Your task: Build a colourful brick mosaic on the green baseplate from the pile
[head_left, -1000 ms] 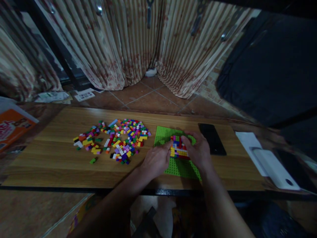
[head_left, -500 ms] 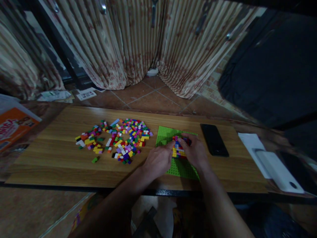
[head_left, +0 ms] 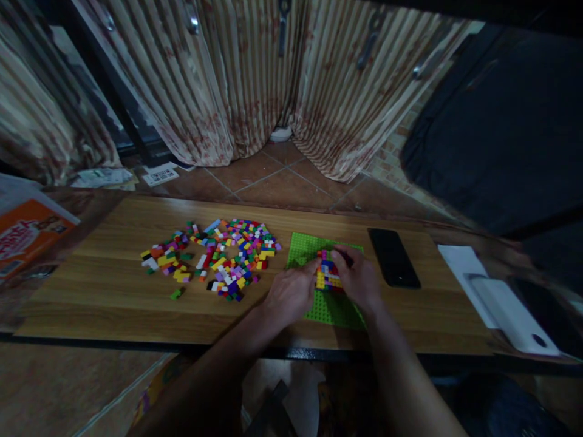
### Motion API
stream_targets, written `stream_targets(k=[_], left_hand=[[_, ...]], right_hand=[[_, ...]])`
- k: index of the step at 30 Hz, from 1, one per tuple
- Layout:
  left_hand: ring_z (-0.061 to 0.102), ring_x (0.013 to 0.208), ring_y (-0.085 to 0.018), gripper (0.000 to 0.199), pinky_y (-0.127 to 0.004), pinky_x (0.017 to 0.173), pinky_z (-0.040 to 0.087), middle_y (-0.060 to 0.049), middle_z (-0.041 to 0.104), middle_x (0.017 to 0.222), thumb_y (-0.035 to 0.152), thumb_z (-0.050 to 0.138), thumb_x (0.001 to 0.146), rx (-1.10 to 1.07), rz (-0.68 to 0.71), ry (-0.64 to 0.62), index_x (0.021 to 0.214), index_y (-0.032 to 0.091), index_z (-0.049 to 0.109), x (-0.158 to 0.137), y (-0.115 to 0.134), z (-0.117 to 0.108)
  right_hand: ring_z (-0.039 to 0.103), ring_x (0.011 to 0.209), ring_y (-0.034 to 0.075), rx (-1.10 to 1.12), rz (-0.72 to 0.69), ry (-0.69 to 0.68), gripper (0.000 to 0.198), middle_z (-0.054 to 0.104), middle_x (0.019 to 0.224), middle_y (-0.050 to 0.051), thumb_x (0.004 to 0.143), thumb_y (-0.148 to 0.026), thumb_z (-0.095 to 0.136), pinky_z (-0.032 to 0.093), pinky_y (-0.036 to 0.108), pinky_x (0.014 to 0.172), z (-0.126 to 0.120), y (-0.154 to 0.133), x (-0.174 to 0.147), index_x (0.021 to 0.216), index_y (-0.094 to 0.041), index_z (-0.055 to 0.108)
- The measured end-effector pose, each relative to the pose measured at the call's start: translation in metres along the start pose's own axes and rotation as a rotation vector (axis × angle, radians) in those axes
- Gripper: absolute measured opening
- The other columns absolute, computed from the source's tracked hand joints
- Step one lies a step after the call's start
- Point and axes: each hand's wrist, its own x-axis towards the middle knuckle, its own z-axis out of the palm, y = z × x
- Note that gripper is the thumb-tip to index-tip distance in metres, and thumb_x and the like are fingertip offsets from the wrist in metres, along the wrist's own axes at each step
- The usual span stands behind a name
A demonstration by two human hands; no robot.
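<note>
A multicoloured block of toy bricks, with yellow, blue, white and red showing, sits on a green studded baseplate. My left hand is closed against the block's left side, its fingertips at the edge. From the right, my right hand curls round the block's far right part, thumb resting near the blue bricks. Its fingers hide that side, so any loose brick under them cannot be made out.
Loose bricks of many colours lie in a spread heap on the wooden table, left of the baseplate. A lone green brick lies nearer me. A black phone lies to the right, with a white device beyond.
My right thumb and fingers have shifted slightly right, uncovering more of the block's top. The left hand stays almost where it was.
</note>
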Motion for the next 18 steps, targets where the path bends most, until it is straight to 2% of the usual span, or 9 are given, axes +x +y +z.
stream_targets(k=[5, 8, 13, 18], left_hand=[[0.068, 0.094, -0.016, 0.043, -0.028, 0.086, 0.052, -0.005, 0.072, 0.107, 0.021, 0.039, 0.094, -0.012, -0.065, 0.033, 0.138, 0.023, 0.043, 0.001, 0.000, 0.000], [0.068, 0.093, -0.016, 0.046, -0.027, 0.085, 0.052, -0.005, 0.072, 0.106, 0.020, 0.040, 0.094, -0.016, -0.070, 0.031, 0.140, 0.022, 0.041, 0.002, 0.000, 0.000], [0.068, 0.096, -0.017, 0.049, -0.029, 0.087, 0.053, -0.005, 0.071, 0.110, 0.020, 0.039, 0.094, -0.026, -0.003, 0.009, 0.143, 0.024, 0.037, 0.001, -0.002, 0.003], [0.066, 0.102, -0.017, 0.047, -0.031, 0.092, 0.052, -0.006, 0.068, 0.117, 0.018, 0.036, 0.094, -0.067, 0.050, 0.031, 0.141, 0.021, 0.039, 0.000, -0.004, 0.005]], right_hand=[[0.065, 0.084, 0.024, 0.036, 0.062, 0.064, 0.051, 0.072, 0.092, 0.012, 0.087, -0.053, 0.041, 0.047, 0.035, 0.075, -0.007, 0.008, 0.005, 0.099, -0.013, 0.070], [0.064, 0.080, 0.023, 0.097, 0.090, 0.068, 0.052, 0.071, 0.090, 0.011, 0.087, -0.055, 0.041, 0.047, 0.033, 0.071, -0.004, 0.012, 0.007, 0.098, -0.013, 0.069], [0.062, 0.070, 0.020, 0.180, 0.146, 0.039, 0.055, 0.070, 0.082, 0.008, 0.085, -0.060, 0.042, 0.047, 0.031, 0.064, 0.005, 0.015, 0.006, 0.098, -0.014, 0.069], [0.062, 0.070, 0.020, 0.218, 0.162, 0.011, 0.056, 0.070, 0.081, 0.007, 0.085, -0.061, 0.043, 0.047, 0.031, 0.064, 0.006, 0.011, 0.007, 0.099, -0.014, 0.069]])
